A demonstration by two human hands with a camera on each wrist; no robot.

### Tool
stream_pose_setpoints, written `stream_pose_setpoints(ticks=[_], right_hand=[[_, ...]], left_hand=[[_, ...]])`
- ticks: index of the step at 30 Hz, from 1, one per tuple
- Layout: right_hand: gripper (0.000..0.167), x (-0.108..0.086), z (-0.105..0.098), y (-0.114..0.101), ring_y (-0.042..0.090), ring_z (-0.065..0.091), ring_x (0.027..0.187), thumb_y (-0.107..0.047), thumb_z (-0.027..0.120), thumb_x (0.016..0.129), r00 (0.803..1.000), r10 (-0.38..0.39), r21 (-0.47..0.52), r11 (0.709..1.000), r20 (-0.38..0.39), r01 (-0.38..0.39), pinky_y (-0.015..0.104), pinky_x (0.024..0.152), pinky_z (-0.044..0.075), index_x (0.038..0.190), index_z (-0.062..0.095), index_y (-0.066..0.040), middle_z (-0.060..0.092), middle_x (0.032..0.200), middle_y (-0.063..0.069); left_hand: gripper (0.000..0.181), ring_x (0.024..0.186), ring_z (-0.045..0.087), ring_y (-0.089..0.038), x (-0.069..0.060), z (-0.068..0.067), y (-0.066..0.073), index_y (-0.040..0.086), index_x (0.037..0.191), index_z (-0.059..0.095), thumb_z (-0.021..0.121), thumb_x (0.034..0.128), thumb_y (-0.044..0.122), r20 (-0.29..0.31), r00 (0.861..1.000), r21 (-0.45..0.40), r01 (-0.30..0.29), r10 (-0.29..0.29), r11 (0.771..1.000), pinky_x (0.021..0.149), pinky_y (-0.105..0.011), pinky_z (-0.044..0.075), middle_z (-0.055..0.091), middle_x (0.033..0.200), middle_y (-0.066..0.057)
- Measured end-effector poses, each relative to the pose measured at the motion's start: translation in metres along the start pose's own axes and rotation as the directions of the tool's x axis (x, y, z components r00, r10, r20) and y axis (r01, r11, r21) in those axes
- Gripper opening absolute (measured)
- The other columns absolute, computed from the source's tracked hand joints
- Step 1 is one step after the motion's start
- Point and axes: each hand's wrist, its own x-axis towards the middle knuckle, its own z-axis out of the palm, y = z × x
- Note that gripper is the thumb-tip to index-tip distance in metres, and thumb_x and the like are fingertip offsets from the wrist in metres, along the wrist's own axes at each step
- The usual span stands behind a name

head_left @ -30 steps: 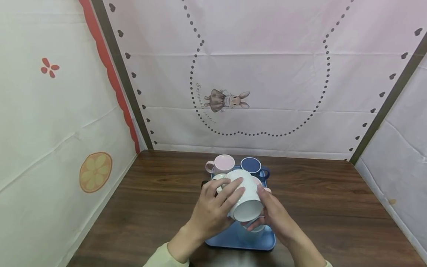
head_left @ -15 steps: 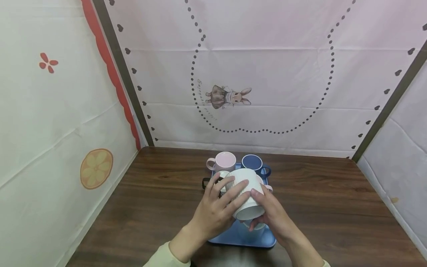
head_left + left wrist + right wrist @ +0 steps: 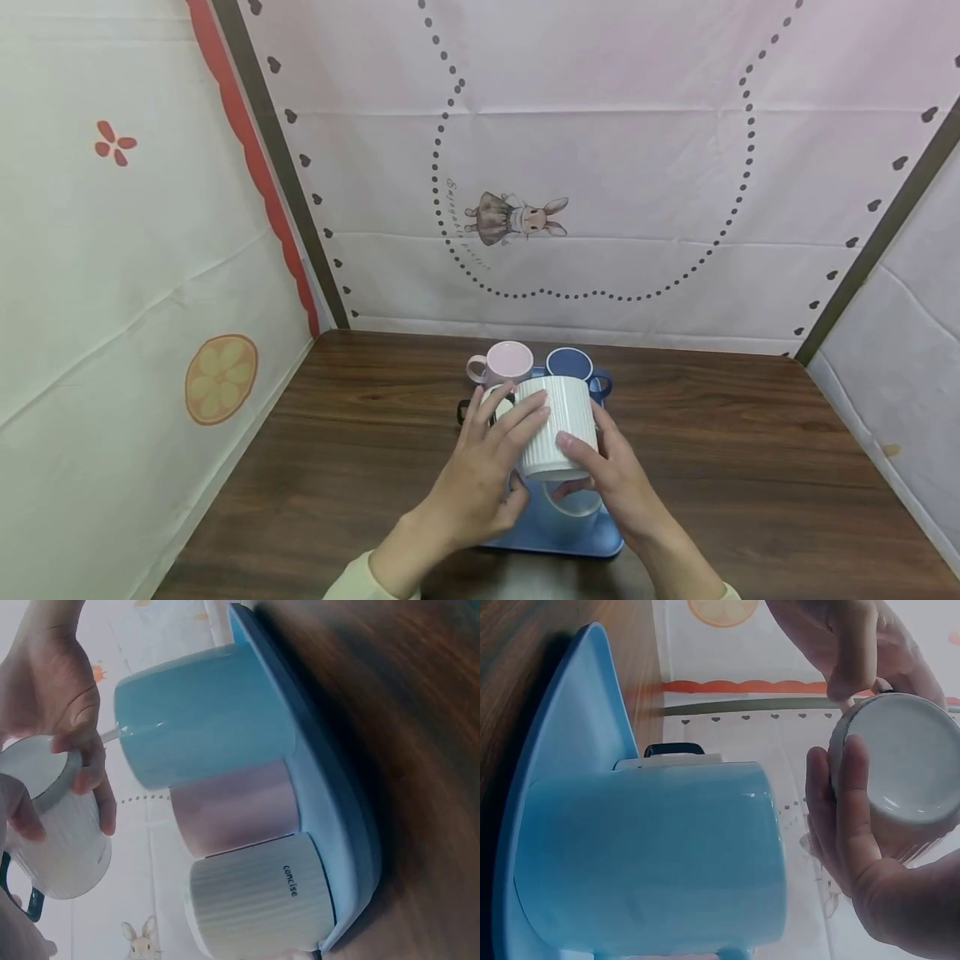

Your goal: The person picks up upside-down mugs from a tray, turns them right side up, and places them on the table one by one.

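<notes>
"White ribbed ceramic mug (image 3: 558,425), lower centre of the frame: how is it held?"

"Tilted, gripped by the right hand (image 3: 621,473); against it the left hand (image 3: 476,483) is laid, fingers nearly straight, presumably for steadiness."

"And below?"

"Space there seems obstructed by a glossy pale-blue cylindrical mug (image 3: 652,855), set on a blue rectangular tray (image 3: 337,787)."

- Dark brown wood-grain surface (image 3: 330,467)
- Behind it, a creased pinkish-white back sheet (image 3: 615,183) printed with a dotted line (image 3: 751,146), small hearts (image 3: 317,199) and a rabbit (image 3: 517,218)
- Left sheet (image 3: 90,275), white, with a red flower (image 3: 115,143), an orange fruit slice (image 3: 221,380) and a scalloped red border (image 3: 253,158)
- Right sheet (image 3: 918,350), pale and creased, beside a grey-brown band (image 3: 879,242)
</notes>
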Motion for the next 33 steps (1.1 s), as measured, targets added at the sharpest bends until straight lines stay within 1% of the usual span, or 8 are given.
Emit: stream_pose_setpoints(ticks=[5, 8, 10, 13, 16, 19, 25, 33], right_hand=[[0.065, 0.0, 0.0, 0.0, 0.029, 0.069, 0.099, -0.024, 0.057, 0.103, 1.0, -0.004, -0.004, 1.0, -0.022, 0.004, 0.048, 0.071, 0.063, 0.158, 0.026, -0.01, 0.059, 0.126, 0.027], [0.066, -0.001, 0.001, -0.001, 0.029, 0.068, 0.1, -0.022, 0.06, 0.102, 0.999, -0.002, -0.004, 1.0, -0.042, 0.001, 0.048, 0.073, 0.064, 0.158, 0.027, -0.012, 0.056, 0.129, 0.027], [0.067, -0.001, 0.001, -0.001, 0.029, 0.068, 0.101, -0.02, 0.062, 0.101, 0.999, 0.0, -0.006, 1.0, -0.05, 0.0, 0.047, 0.074, 0.064, 0.157, 0.028, -0.012, 0.055, 0.13, 0.026], [0.069, -0.001, 0.001, 0.0, 0.028, 0.068, 0.102, -0.018, 0.065, 0.099, 0.999, -0.008, -0.006, 1.0, -0.047, 0.007, 0.049, 0.076, 0.064, 0.157, 0.029, -0.013, 0.054, 0.131, 0.026], [0.07, -0.001, 0.002, 0.0, 0.028, 0.069, 0.103, -0.016, 0.067, 0.098, 0.999, -0.021, -0.008, 1.0, -0.042, 0.021, 0.048, 0.078, 0.064, 0.157, 0.029, -0.013, 0.053, 0.132, 0.026], [0.073, -0.002, 0.002, 0.001, 0.028, 0.069, 0.106, -0.015, 0.069, 0.096, 0.998, -0.033, -0.025, 0.999, -0.048, 0.032, 0.042, 0.084, 0.063, 0.158, 0.029, -0.013, 0.052, 0.134, 0.025], [0.079, -0.003, 0.001, 0.003, 0.032, 0.066, 0.118, -0.014, 0.072, 0.094, 0.996, -0.077, -0.06, 0.995, -0.036, 0.075, 0.035, 0.091, 0.06, 0.159, 0.028, -0.015, 0.051, 0.141, 0.023], [0.081, -0.004, 0.002, 0.006, 0.034, 0.065, 0.117, -0.014, 0.077, 0.09, 0.991, -0.129, -0.102, 0.987, -0.035, 0.125, 0.043, 0.089, 0.062, 0.157, 0.033, -0.021, 0.051, 0.143, 0.021]], left_hand=[[0.09, 0.155, 0.028, -0.038, 0.003, -0.007, 0.0, 0.006, 0.154, 0.041, 0.055, 0.0656, -0.006, -0.044, 0.99, -0.14, 0.13, -0.138, 0.982, 0.126, -0.062, 0.023, 0.039, 0.163, -0.012], [0.089, 0.151, 0.033, -0.034, 0.006, -0.01, 0.0, 0.006, 0.154, 0.041, 0.052, 0.0675, -0.01, -0.052, 0.961, -0.267, 0.248, -0.271, 0.931, 0.125, -0.052, 0.03, 0.041, 0.161, -0.011], [0.085, 0.147, 0.04, -0.029, 0.006, -0.013, 0.0, 0.011, 0.154, 0.041, 0.052, 0.0722, -0.012, -0.029, 0.925, -0.361, 0.343, -0.378, 0.867, 0.122, -0.045, 0.035, 0.044, 0.158, -0.009], [0.077, 0.131, 0.056, -0.021, 0.007, -0.017, 0.001, 0.021, 0.153, 0.042, 0.049, 0.0831, -0.011, 0.06, 0.853, -0.485, 0.479, -0.519, 0.732, 0.11, -0.038, 0.049, 0.05, 0.15, -0.006], [0.064, 0.104, 0.066, -0.017, 0.008, -0.021, 0.002, 0.025, 0.151, 0.044, 0.045, 0.0949, -0.006, 0.158, 0.79, -0.555, 0.568, -0.593, 0.608, 0.087, -0.031, 0.057, 0.062, 0.133, -0.005], [0.049, 0.083, 0.066, -0.016, 0.011, -0.024, 0.002, 0.02, 0.148, 0.048, 0.043, 0.1036, 0.001, 0.23, 0.749, -0.594, 0.614, -0.622, 0.52, 0.072, -0.028, 0.056, 0.068, 0.117, -0.004], [0.031, 0.069, 0.066, -0.015, 0.02, -0.029, 0.003, 0.01, 0.14, 0.051, 0.044, 0.1105, 0.016, 0.325, 0.676, -0.65, 0.667, -0.661, 0.363, 0.063, -0.027, 0.056, 0.067, 0.103, -0.013], [0.032, 0.065, 0.072, -0.019, 0.027, -0.037, 0.004, 0.01, 0.14, 0.039, 0.041, 0.1128, 0.027, 0.478, 0.631, -0.693, 0.698, -0.611, 0.178, 0.055, -0.03, 0.056, 0.059, 0.093, -0.014]])
